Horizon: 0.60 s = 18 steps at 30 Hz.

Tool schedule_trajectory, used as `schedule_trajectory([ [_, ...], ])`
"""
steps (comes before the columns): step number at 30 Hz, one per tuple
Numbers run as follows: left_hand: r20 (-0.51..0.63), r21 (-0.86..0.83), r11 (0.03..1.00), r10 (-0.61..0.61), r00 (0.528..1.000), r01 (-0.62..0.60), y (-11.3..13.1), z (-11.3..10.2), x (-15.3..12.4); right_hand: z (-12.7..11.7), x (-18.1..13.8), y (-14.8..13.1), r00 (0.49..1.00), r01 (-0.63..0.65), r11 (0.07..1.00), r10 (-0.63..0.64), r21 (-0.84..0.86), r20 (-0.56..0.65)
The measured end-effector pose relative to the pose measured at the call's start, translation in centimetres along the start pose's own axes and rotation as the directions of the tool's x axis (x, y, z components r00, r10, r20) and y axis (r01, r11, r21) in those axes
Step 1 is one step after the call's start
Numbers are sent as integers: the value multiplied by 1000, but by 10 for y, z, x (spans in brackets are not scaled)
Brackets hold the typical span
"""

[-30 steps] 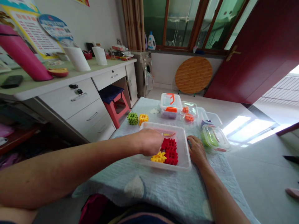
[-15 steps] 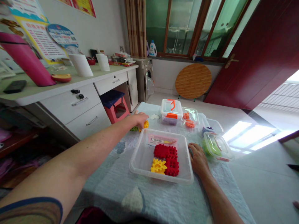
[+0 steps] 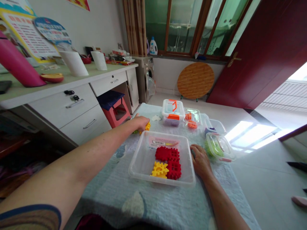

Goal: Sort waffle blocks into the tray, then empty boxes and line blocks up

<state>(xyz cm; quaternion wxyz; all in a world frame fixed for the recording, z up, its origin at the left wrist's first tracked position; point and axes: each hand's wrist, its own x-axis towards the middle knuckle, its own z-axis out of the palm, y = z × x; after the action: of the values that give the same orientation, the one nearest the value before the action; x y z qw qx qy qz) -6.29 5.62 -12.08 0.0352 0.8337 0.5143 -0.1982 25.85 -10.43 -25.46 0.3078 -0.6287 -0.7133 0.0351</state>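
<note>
The left hand (image 3: 141, 122) is at eleven o'clock from the big open box (image 3: 141, 159), over a yellow block (image 3: 148, 126). Its fingers hide part of the block — I can't tell if they grip it. The right hand (image 3: 200, 158) is at three o'clock, close by the box. Its fingers are bent — I can't tell if they hold the side. Inside are red blocks (image 3: 174, 169) (bumpy edges!) and, at six o'clock, a yellow piece (image 3: 160, 169).

Daylight from doorway (image 3: 285, 93), glare on floor (image 3: 251, 135), stretched edges
</note>
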Motion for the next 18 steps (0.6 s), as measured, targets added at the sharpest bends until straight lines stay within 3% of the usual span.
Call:
schedule_trajectory([
  [7, -31, 21, 1000, -6, 1000, 7, -1, -15, -7, -1, 1, -1, 1000, 5, 1000, -5, 1, -6],
  [11, -210, 50, 999, 1, 978, 10, -10, -47, -31, -2, 1, -2, 1000, 4, 1000, -4, 1, 5],
  [15, -377, -44, 994, 76, 923, -99, -1, -78, -76, -2, 1, -2, 1000, 6, 1000, -6, -12, 0],
  [18, -377, -117, 947, 235, 896, -298, 24, -80, -112, -2, 1, -3, 1000, 12, 1000, -12, -24, 2],
])
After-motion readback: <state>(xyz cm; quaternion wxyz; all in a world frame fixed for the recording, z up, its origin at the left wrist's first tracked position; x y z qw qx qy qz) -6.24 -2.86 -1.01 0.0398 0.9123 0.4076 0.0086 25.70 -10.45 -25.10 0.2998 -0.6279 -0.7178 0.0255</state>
